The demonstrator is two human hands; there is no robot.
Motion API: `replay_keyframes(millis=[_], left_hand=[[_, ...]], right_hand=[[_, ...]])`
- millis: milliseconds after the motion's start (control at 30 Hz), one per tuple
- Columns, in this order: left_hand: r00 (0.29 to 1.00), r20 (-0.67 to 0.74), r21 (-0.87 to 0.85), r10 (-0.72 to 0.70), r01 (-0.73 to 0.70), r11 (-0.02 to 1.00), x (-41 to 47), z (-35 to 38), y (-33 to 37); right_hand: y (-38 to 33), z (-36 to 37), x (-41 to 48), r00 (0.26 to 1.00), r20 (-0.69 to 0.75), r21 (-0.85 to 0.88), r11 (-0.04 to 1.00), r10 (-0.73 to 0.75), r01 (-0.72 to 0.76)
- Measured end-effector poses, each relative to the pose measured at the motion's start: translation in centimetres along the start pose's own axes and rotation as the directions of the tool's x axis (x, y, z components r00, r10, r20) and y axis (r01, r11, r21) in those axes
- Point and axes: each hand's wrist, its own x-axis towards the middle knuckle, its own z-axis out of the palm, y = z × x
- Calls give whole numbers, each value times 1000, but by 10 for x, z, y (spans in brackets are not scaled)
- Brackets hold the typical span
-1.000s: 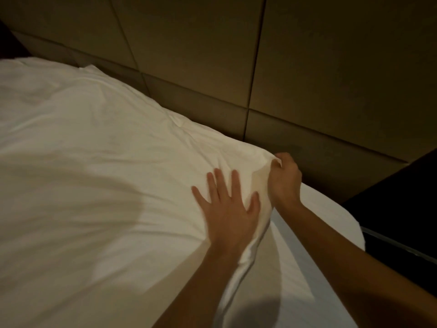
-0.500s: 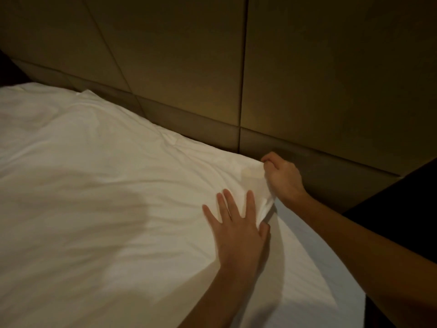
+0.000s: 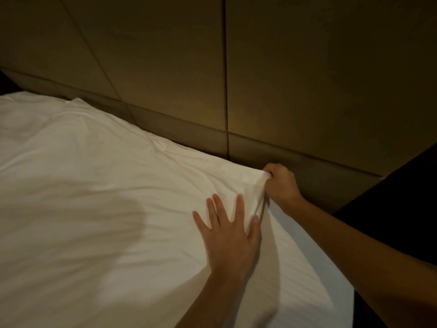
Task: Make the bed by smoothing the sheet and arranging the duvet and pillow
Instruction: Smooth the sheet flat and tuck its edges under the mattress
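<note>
Hands [image 3: 230, 242] on white duvet [image 3: 94, 185] — padded wall [image 3: 307, 79] behind.

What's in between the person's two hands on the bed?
In the head view, only a raised fold of the white duvet: the right hand pinches its corner, the left hand presses flat beside it.
</note>
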Motion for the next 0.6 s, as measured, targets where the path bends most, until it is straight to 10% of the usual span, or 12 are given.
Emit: replay_keyframes(millis=[167,267,333,433,600], left_hand=[[998,11,58,54,-54,997,1,6,1],[997,58,147,47,-55,988,-1,3,3],[991,124,259,42,-73,963,-1,5,2],[982,185,286,35,-88,954,1,3,1],[956,121,36,267,-273,961,0,-13,-26]], right_hand=[[-9,-1,-6,985,-146,-168,983,-95,69],[-32,11,-28,876,-271,-220,911,-400,348],[-35,30,-38,810,-105,-231,807,-576,544],[-9,60,-40,865,345,-338,811,-365,477],[-3,78,-17,967,248,-347,927,-55,142]])
